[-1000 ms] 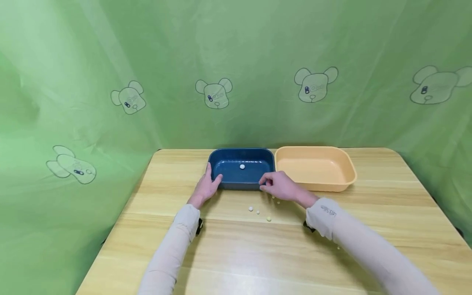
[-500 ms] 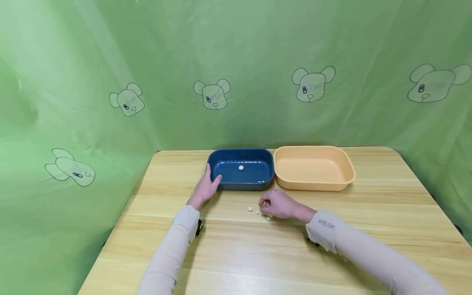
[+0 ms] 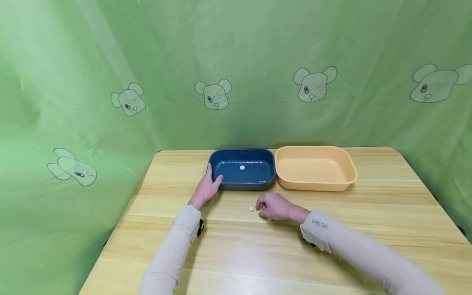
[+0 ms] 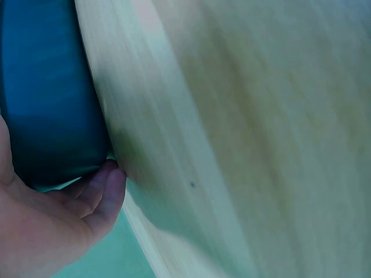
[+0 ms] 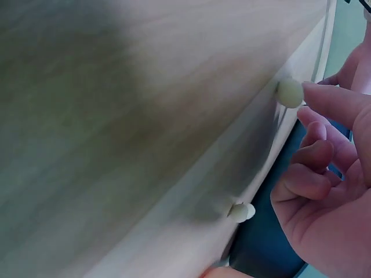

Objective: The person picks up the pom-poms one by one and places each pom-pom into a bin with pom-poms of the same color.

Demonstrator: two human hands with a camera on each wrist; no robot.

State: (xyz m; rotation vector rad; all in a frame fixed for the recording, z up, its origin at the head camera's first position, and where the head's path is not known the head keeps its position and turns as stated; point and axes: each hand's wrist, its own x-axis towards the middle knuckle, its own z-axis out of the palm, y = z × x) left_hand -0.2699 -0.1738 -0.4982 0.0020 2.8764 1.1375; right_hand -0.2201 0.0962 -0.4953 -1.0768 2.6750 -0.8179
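Observation:
My left hand holds the left front corner of a dark blue tray, thumb at its front and fingers along its side. In the left wrist view, its fingertips curl by the tray's bottom edge. A larger white ball lies in the tray, with tiny white balls near its right front corner. My right hand is low over the table, thumb and forefinger at a small white ball; whether they pinch it is unclear. A yellowish ball shows by those fingertips in the right wrist view.
Another white ball lies just left of my right fingertips. Two pale balls sit close together in the right wrist view. An orange tray stands against the blue one's right side, on the wooden table. Green fabric hangs behind.
My right hand has moved from the blue tray's right front rim down to the balls on the table. Tiny white balls now show in that tray's corner. My left hand stays put.

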